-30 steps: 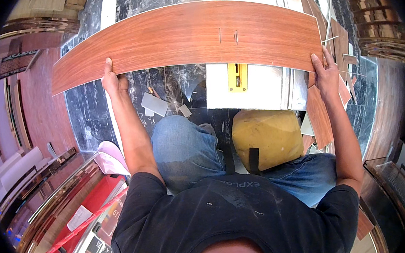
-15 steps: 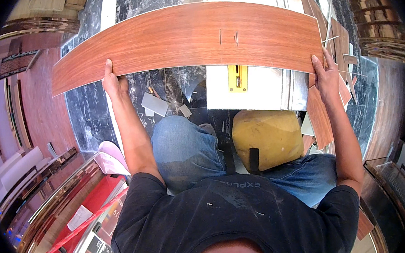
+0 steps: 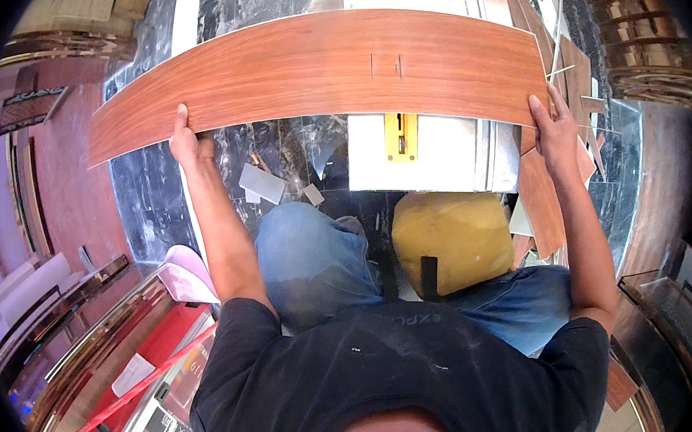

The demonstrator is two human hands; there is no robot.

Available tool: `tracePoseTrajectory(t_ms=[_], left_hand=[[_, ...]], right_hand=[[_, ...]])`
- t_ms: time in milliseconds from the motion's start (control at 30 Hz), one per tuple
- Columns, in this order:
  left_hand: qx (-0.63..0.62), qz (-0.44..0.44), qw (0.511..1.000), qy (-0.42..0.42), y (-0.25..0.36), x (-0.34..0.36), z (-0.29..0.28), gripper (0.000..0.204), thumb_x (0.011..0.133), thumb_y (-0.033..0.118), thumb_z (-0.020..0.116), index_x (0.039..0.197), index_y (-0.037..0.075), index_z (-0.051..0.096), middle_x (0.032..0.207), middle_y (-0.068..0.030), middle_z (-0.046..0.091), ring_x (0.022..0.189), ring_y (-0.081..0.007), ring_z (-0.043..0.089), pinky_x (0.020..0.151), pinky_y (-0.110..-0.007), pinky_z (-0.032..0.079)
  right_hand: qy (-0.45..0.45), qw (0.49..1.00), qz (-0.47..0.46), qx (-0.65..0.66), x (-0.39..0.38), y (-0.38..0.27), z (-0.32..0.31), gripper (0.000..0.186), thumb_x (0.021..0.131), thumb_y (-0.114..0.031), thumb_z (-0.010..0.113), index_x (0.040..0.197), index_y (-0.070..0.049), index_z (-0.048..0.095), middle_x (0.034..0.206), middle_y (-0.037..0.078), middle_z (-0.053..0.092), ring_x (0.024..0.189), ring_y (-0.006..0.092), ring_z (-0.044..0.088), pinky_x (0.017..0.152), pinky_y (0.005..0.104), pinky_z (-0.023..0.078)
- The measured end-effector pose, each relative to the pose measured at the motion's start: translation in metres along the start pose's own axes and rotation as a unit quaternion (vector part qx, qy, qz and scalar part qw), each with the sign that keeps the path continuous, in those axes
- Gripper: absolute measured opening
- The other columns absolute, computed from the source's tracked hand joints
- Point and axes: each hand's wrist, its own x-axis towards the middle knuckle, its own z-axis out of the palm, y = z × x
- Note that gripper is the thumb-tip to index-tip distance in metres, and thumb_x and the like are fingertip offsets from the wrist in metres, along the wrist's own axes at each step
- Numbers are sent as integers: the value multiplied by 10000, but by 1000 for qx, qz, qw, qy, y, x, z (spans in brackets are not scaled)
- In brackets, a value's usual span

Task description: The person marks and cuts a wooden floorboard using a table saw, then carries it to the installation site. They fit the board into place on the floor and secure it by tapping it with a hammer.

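Reddish plank (image 3: pixel 294 74), left grip (image 3: pixel 186 146) and right grip (image 3: pixel 556 133) clamped on it, spans scuffed black floor (image 3: pixel 154 203) beside scattered wood-coloured scraps (image 3: pixel 541 200).

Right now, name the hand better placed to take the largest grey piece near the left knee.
Probably the left hand: it is nearer the grey piece, while the right hand is at the right end of the plank. Both hands hold it.

A dark, white-smeared tiled floor (image 3: pixel 150 200) carries the things, a white band (image 3: pixel 189 13) running toward its left edge. Right of its middle lies a silvery-white panel (image 3: pixel 431 167); left of that, a grey rectangular offcut (image 3: pixel 261 184) and a smaller pale piece (image 3: pixel 313 194). Toward the floor's right edge, reddish-brown plank pieces (image 3: pixel 540 201) lie jumbled with narrow pale strips (image 3: pixel 561 16), some overlapping.
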Motion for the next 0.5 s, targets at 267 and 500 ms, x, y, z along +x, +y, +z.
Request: tracePoseTrajectory(t_ms=[267,500], left_hand=[[-28,0,997,-70,48,-14,51,419,987,60,705,1339,-106,551,1282,-201,662,1127,-310,694,951,-433,615],[-104,-86,969,-206,66,-72,138,471,1005,105,694,1418,-32,515,1381,-179,623,1253,-302,634,1092,-446,532]], right_hand=[[-7,993,6,-115,-35,-61,-69,716,1001,-382,718,1566,-32,450,917,81,651,777,140,616,679,299,498],[95,858,-262,-431,-44,-109,-148,779,968,-427,726,1557,-6,438,1590,244,450,1469,373,439,1232,476,308]])
